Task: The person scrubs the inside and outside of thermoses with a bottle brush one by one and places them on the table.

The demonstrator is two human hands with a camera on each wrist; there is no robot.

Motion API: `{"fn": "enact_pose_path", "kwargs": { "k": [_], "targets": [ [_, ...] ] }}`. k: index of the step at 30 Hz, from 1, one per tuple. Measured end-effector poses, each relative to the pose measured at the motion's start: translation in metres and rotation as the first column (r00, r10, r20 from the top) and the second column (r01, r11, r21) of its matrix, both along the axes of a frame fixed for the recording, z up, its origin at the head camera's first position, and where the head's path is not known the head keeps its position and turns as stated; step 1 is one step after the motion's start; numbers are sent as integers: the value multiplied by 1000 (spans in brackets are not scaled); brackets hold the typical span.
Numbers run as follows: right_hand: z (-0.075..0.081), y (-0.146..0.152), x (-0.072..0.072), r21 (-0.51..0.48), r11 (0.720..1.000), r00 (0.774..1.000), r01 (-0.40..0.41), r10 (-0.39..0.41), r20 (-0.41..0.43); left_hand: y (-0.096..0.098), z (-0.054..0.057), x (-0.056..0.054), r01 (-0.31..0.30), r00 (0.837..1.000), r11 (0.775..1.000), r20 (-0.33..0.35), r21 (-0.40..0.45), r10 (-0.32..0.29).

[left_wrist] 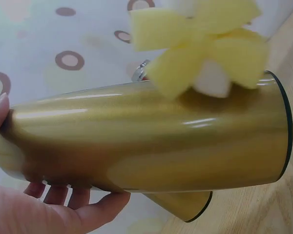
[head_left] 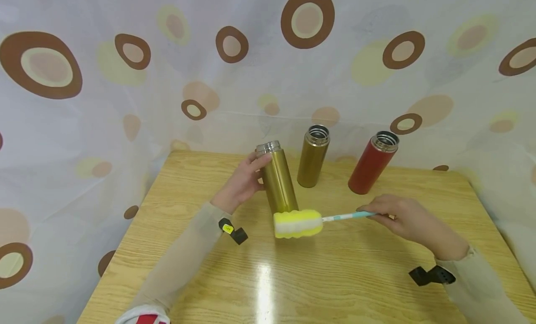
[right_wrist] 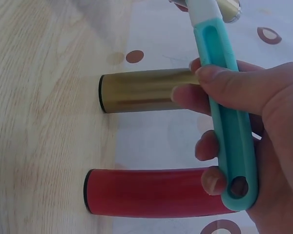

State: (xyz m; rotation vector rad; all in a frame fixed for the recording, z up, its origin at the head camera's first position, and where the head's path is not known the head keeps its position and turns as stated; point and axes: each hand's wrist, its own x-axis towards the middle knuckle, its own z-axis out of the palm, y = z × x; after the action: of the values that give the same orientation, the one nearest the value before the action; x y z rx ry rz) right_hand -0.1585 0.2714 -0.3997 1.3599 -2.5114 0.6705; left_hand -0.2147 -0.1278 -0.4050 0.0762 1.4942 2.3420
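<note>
My left hand (head_left: 246, 178) grips a gold thermos flask (head_left: 279, 184) near its open, threaded neck; the flask leans slightly. In the left wrist view, thumb and fingers curl round the gold body (left_wrist: 151, 141). My right hand (head_left: 402, 217) holds a bottle brush by its teal handle (right_wrist: 232, 126), thumb pressed along it. The brush's yellow and white sponge head (head_left: 298, 224) is in front of the flask's lower end, outside it. Whether sponge and flask touch, I cannot tell. From the left wrist, the sponge petals (left_wrist: 239, 53) show end-on.
A second gold flask (head_left: 312, 158) and a red flask (head_left: 372, 165) stand without lids toward the back of the wooden table (head_left: 343, 277). Behind the table hangs a pale curtain (head_left: 259, 86) with brown ring patterns.
</note>
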Motion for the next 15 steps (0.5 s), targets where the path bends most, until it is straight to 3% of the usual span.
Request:
{"fn": "enact_pose_path", "kwargs": {
  "k": [7, 11, 15],
  "targets": [
    [-1, 0, 2, -20, 1000, 999, -3, 4, 48, 0, -1, -1, -17, 1000, 1000, 16, 2, 17],
    [2, -1, 0, -121, 993, 998, 4, 4, 61, 2, -5, -1, 40, 999, 999, 3, 10, -40],
    [7, -4, -4, -169, 985, 1000, 18, -17, 6, 5, -7, 3, 96, 995, 995, -24, 20, -96]
  ]
}}
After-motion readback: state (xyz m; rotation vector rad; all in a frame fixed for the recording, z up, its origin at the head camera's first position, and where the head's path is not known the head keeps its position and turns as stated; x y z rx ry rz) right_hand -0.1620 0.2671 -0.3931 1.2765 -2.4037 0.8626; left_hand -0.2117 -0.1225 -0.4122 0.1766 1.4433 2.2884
